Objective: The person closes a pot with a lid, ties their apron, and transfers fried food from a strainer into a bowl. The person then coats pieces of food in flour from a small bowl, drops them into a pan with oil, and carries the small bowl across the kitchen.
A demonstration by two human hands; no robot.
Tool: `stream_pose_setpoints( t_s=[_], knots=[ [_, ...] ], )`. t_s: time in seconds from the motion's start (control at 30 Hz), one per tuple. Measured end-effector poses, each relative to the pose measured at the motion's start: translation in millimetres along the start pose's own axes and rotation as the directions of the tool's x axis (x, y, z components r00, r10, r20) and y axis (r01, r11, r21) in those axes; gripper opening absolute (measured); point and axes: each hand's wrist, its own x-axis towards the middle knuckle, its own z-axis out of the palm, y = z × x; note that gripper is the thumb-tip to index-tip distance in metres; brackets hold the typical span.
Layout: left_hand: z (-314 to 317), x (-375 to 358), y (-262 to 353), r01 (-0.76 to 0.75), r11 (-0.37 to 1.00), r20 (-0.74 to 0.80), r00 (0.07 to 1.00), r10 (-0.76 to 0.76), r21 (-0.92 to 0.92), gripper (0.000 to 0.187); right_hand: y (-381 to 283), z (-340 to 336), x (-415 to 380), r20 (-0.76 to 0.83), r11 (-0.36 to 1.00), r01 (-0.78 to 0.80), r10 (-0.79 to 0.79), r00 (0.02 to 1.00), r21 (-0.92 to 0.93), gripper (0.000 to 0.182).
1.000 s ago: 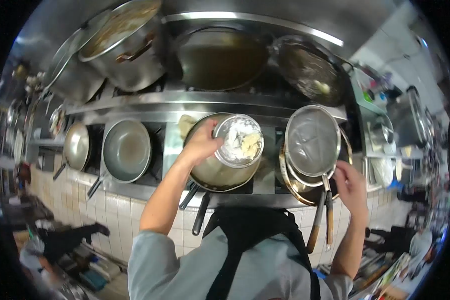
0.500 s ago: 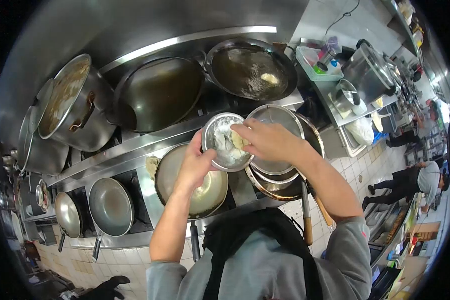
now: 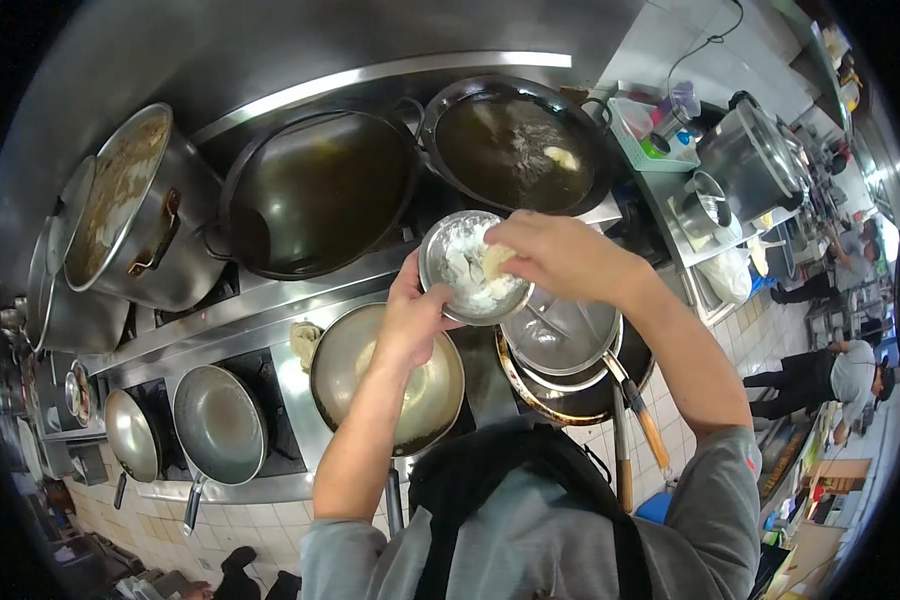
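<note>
My left hand [image 3: 413,317] grips the near-left rim of a metal bowl [image 3: 437,240] that is dusted inside with white powder [image 3: 467,275]. Inside the bowl, the fingers of my right hand [image 3: 550,257] pinch a pale, flour-coated piece of food [image 3: 497,262]; its exact kind cannot be made out. Just beyond the bowl is a dark wok of oil [image 3: 470,130], where one pale piece [image 3: 561,158] floats amid bubbles. A round mesh strainer [image 3: 560,335] rests over stacked pans below my right forearm.
Left of the oil wok sits a second large wok [image 3: 320,190], then a tall stockpot [image 3: 145,240]. Nearer me are a pan [image 3: 440,390] and smaller frying pans [image 3: 220,425]. A green basket [image 3: 625,135] stands right. Other people [image 3: 830,375] stand farther right.
The view has shifted slightly. My hands and the bowl have moved a little up and right, with the right hand still holding the piece inside the bowl.
</note>
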Motion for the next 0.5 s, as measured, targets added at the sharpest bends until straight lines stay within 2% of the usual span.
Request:
stream_pose_setpoints(
  t_s=[0.07, 0.1, 0.13, 0.2, 0.27, 0.33, 0.37, 0.5],
  knots=[
    [0, 7, -1, -0.017, 1.0, -0.025, 1.0, 0.016, -0.025, 0.06, 11, -5, 7, -0.24, 0.995, 0.079, -0.064, 0.969, 0.055, 0.036],
    [-3, 10, -3, -0.018, 1.0, -0.029, 0.999, 0.017, -0.026, 0.06, 18, -8, 12, -0.306, 0.991, 0.069, -0.03, 0.952, 0.116, 0.034],
    [-5, 12, -5, -0.013, 1.0, -0.045, 0.999, 0.013, -0.004, 0.06, 28, -9, 16, -0.305, 0.99, 0.07, -0.031, 0.952, 0.119, 0.034],
    [-9, 13, -6, -0.007, 1.0, -0.061, 0.998, 0.008, 0.019, 0.061, 57, -6, 23, -0.399, 0.985, -0.037, 0.102, 0.911, 0.168, 0.034],
    [-10, 12, -3, 0.027, 0.999, -0.046, 0.999, -0.026, 0.02, 0.064, 95, 9, 28, -0.405, 0.985, -0.082, 0.138, 0.904, 0.151, 0.033],
    [-8, 11, -2, 0.02, 1.0, -0.055, 0.998, -0.02, 0.002, 0.062, 129, 27, 28, -0.367, 0.984, -0.175, 0.172, 0.914, 0.024, 0.033],
    [-8, 11, -2, 0.012, 1.0, -0.068, 0.998, -0.013, -0.019, 0.06, 146, 38, 26, -0.326, 0.987, -0.161, 0.156, 0.932, 0.013, 0.035],
    [-8, 13, -2, 0.001, 1.0, -0.07, 0.998, -0.002, -0.005, 0.06, 141, 46, 21, -0.28, 0.979, -0.204, 0.199, 0.939, 0.012, 0.04]
  ],
)
